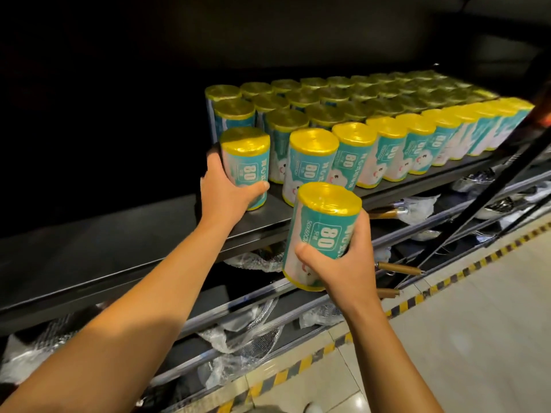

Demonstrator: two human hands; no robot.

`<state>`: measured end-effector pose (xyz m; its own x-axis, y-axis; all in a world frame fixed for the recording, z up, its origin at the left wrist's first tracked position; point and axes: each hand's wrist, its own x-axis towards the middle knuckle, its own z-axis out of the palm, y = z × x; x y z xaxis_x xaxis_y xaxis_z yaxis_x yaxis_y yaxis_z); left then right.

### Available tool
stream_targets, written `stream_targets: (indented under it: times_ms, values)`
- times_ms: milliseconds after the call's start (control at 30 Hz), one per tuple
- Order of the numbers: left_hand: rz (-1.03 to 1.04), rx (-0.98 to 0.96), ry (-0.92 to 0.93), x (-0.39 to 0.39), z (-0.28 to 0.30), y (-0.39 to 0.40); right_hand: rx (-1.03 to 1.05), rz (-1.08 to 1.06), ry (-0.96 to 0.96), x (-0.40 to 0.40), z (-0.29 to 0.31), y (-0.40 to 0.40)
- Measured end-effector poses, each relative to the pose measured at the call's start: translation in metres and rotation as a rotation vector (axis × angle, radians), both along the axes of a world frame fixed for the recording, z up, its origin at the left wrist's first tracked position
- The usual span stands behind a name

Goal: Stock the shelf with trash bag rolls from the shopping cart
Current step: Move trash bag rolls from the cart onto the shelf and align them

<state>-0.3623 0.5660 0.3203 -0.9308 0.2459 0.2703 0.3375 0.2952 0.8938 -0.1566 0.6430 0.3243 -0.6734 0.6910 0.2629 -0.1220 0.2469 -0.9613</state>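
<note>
Several yellow trash bag rolls with teal labels [369, 114] stand upright in rows on the dark shelf [125, 242]. My left hand [228, 189] grips one roll [247, 162] that stands on the shelf at the left end of the front row, beside another front-row roll [310, 162]. My right hand [346, 257] grips a second roll [322, 231] in the air, in front of and just below the shelf edge, tilted slightly. The shopping cart is out of view.
The left part of the shelf is bare and dark. Lower racks hold plastic-wrapped pans with wooden handles [396, 266]. A black diagonal bar [489, 201] crosses at the right. Yellow-black hazard tape [417, 299] runs along the tiled floor.
</note>
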Motion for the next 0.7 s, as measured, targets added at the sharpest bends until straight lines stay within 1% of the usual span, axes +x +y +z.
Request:
stream_targets:
  times_ms: [100,267,333,467,600,700]
  values:
    - [0.070,-0.088,0.017,-0.004,0.003,0.012,-0.009,-0.003,-0.014,-0.003,-0.003,-0.001]
    - [0.101,-0.105,-0.027,-0.014,0.005,0.024,-0.007,-0.006,-0.040,-0.003,-0.006,-0.003]
    - [0.113,-0.120,0.002,-0.024,0.002,0.027,-0.010,-0.010,-0.048,-0.002,-0.008,-0.003]
    - [0.118,-0.160,0.057,-0.033,-0.004,0.030,-0.021,-0.006,-0.048,-0.002,-0.009,-0.002]
    - [0.105,-0.184,0.017,-0.045,-0.014,0.032,-0.029,-0.017,-0.054,-0.002,-0.009,-0.003]
    - [0.078,-0.218,-0.007,-0.026,0.004,0.020,-0.011,-0.024,-0.059,-0.005,-0.006,-0.003]
